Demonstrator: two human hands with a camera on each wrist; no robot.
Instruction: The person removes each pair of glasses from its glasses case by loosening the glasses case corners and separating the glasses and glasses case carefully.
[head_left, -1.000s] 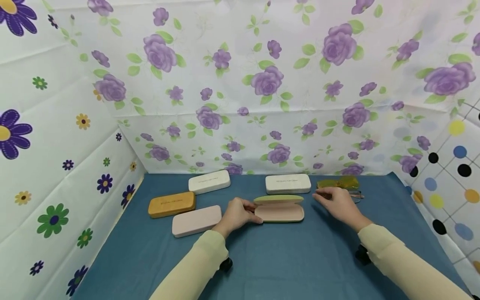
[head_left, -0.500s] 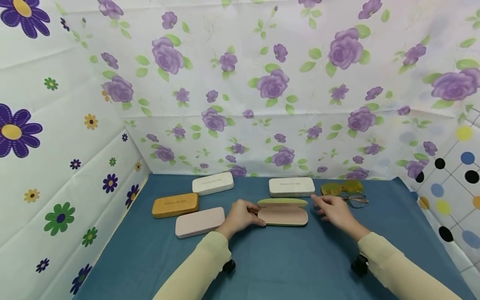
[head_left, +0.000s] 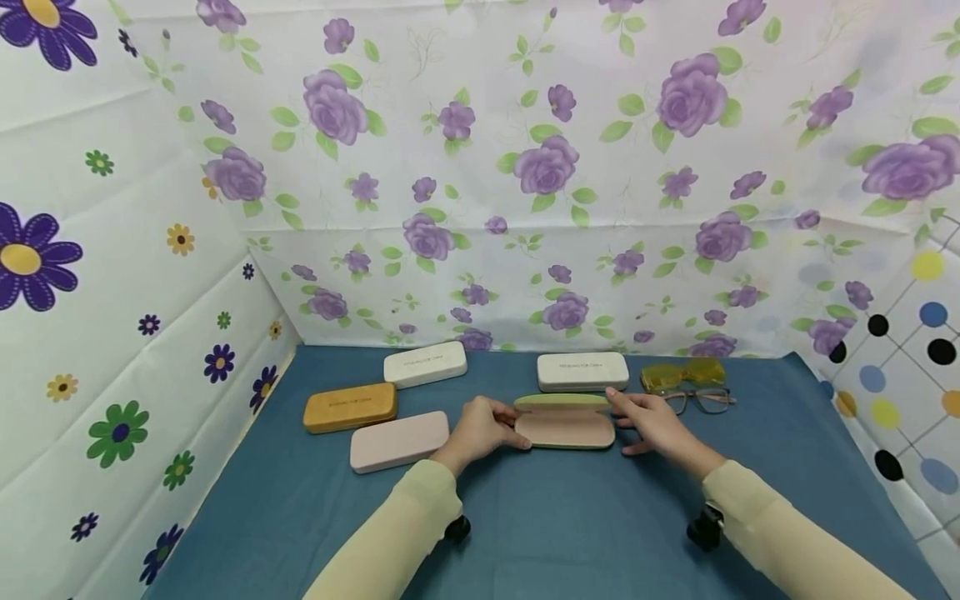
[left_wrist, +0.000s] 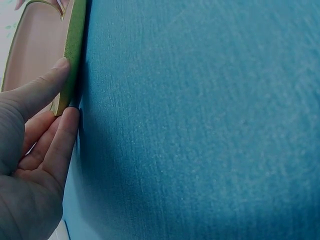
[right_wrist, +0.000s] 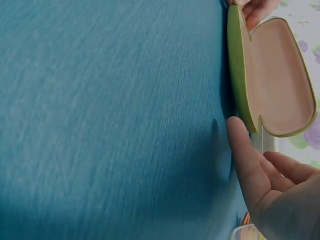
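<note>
An eyeglass case point(head_left: 565, 432), green outside and pale pink inside, lies with its lid point(right_wrist: 287, 80) raised and nothing inside. My left hand point(head_left: 480, 435) pinches its left end; the thumb point(left_wrist: 47, 82) lies over the front rim and the fingers are against the end. At the case's other end is my right hand point(head_left: 660, 425), fingers extended and holding nothing. Its index fingertip overlaps the lid's right corner in the head view, while the thumb point(right_wrist: 242, 150) is just off the base.
Yellow-lens glasses point(head_left: 684, 375) and thin-framed clear glasses point(head_left: 708, 401) lie behind my right hand. One white case point(head_left: 582, 372) stands behind the green one. Farther left are another white case point(head_left: 425, 364), a mustard case point(head_left: 350, 408) and a pink case point(head_left: 400, 442), on blue cloth point(head_left: 555, 533).
My right hand has moved left, away from the glasses, to the right end of the green case, and its fingers have spread. The left hand keeps its grip. Both pairs of glasses show more fully.
</note>
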